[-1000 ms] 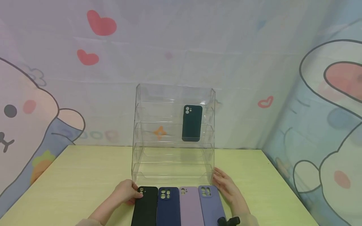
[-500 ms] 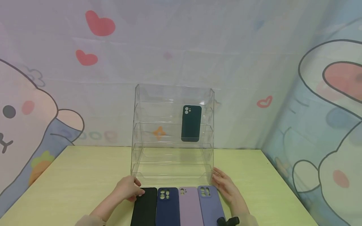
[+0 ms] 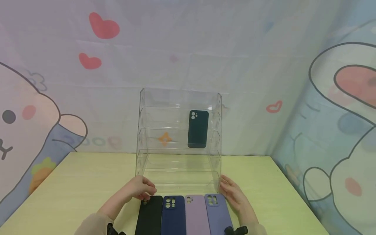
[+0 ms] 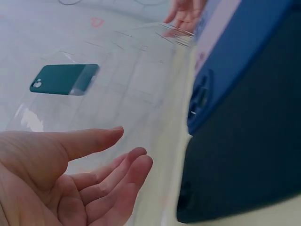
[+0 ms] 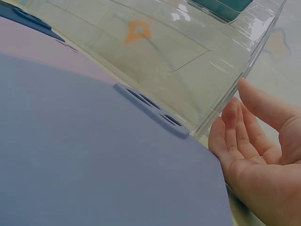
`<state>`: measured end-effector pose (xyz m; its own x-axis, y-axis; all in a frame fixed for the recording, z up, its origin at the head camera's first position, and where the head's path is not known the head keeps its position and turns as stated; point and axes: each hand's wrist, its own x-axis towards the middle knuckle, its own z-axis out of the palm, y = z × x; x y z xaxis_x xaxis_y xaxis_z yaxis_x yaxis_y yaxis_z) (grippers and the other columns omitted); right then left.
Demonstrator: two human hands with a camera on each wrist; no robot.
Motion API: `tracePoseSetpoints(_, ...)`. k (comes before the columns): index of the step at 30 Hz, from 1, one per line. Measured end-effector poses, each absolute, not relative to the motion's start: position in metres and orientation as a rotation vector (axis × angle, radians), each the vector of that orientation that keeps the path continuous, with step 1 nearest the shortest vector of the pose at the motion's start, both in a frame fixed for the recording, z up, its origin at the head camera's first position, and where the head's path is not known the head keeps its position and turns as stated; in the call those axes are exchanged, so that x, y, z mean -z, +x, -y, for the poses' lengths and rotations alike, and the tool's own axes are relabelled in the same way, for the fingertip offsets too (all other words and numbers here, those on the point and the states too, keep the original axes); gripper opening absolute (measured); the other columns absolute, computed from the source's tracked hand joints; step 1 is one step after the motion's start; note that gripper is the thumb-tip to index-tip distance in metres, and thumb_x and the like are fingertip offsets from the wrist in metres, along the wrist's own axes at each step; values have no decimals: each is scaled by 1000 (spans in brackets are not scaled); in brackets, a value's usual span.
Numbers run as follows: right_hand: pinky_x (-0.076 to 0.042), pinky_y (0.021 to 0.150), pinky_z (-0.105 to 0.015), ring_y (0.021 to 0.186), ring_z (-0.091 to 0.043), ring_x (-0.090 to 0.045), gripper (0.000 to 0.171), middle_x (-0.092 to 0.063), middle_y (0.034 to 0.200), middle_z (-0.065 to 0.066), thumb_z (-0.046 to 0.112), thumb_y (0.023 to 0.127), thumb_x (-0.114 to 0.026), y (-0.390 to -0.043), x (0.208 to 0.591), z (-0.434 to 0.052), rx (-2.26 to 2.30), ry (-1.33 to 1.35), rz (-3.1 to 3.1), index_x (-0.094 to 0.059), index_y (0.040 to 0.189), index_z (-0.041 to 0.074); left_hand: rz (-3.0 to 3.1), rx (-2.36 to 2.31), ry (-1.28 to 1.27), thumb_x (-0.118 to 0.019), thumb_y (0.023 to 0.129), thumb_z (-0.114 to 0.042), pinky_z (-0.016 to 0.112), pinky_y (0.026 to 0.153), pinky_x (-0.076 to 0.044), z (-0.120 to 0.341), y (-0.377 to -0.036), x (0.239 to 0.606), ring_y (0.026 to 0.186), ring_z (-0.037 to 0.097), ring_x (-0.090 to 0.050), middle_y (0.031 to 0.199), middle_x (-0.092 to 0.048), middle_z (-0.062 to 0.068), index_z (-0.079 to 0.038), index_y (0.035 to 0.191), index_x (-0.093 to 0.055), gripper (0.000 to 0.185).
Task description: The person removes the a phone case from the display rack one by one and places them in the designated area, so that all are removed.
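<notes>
Two hands open | left hand (image 3: 141, 188) above black case (image 3: 149, 215) | right hand (image 3: 233, 194) beside periwinkle case (image 3: 218, 215)

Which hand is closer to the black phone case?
Left. The left hand rests right at the top end of the black phone case. The right hand is across the row, beside the blue-purple case.

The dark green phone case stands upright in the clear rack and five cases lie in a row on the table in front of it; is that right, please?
Not quite: the head view shows four cases in the row, not five: black case, navy case, lilac case and periwinkle case. The rest holds: the dark green phone case stands upright in the clear rack, on the table.
</notes>
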<state>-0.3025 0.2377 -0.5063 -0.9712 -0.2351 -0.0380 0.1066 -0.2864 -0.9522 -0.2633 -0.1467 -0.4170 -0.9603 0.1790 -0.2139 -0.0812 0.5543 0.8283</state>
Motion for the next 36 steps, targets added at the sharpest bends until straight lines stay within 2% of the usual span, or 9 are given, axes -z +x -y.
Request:
tracePoseSetpoints(10,-44,99,-15,110,0,-55,63,-10,159,-26,0,101,-41,-304,509,-236,2347,-179,-1740,-5,153,-8,-2531,-1416,156,-71,88,-16,38,71,-58,136,-274,383,78,21,-71,98,-73,12,4,118,-63,37)
tracePoseSetpoints(17,-43,100,-15,111,1,-54,63,-12,158,-26,0,102,-41,-303,509,-236,2336,-174,-1766,-5,153,-8,-2482,-1549,137,-70,90,-15,44,85,-57,122,-284,370,94,27,-71,112,-71,17,2,125,-61,40)
tracePoseSetpoints(22,-43,99,-14,110,2,-55,64,-13,158,-26,1,101,-43,-304,510,-237,2344,-178,-1765,-5,153,-8,-2448,-1691,193,-65,93,-14,50,96,-52,110,-292,365,106,36,-66,120,-66,21,3,130,-57,42)
tracePoseSetpoints(29,-46,97,-16,111,-1,-57,65,-30,151,-21,2,101,-46,-303,514,-238,2360,-183,-1794,-7,151,-12,-2428,-1880,288,-62,96,-15,48,100,-50,88,-306,355,115,34,-61,130,-60,21,-1,135,-54,43)
tracePoseSetpoints(32,-45,98,-15,111,0,-56,65,-26,153,-23,1,101,-45,-302,512,-238,2350,-176,-1789,-6,152,-10,-2444,-1953,299,-63,95,-14,47,100,-50,78,-314,351,116,33,-60,129,-60,20,-2,135,-55,43)
tracePoseSetpoints(36,-43,99,-14,110,2,-55,64,-12,158,-28,0,101,-42,-302,508,-237,2348,-169,-1768,-5,153,-8,-2438,-2027,323,-64,94,-13,48,100,-50,67,-325,342,118,33,-59,129,-61,19,-2,134,-55,42)
